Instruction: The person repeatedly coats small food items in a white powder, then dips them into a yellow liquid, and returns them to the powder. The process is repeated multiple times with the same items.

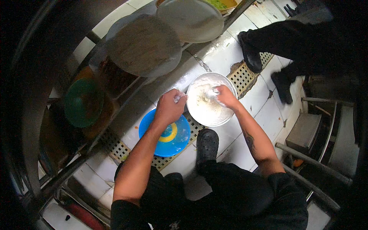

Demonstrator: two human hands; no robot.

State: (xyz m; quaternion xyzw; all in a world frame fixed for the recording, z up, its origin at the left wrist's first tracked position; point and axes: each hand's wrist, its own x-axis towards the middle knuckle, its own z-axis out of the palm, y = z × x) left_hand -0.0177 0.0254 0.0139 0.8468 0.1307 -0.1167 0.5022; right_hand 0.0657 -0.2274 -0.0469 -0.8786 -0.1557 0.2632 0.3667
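Note:
A round white tub [211,115] holds whitish powder [201,92] that looks like flour, with small pale lumps in it. My left hand [172,105] is at the tub's left rim, fingers curled and thumb at the edge; whitish residue coats its fingers. Inside the tub is my right hand [225,96], its fingers coated white and blurred. Whether those fingers hold something, I cannot tell. Below my left forearm sits a blue plastic lid or basin [175,146] with a yellow ring [169,133] at its middle, partly hidden by the arm.
Two large round covers [143,46] [191,21] top containers on the metal rack at upper left. A green bowl [84,103] sits lower there. Perforated drain covers [243,76] cross the tiled floor. Another person's dark-clad leg [276,40] stands at upper right, near a metal frame [313,164].

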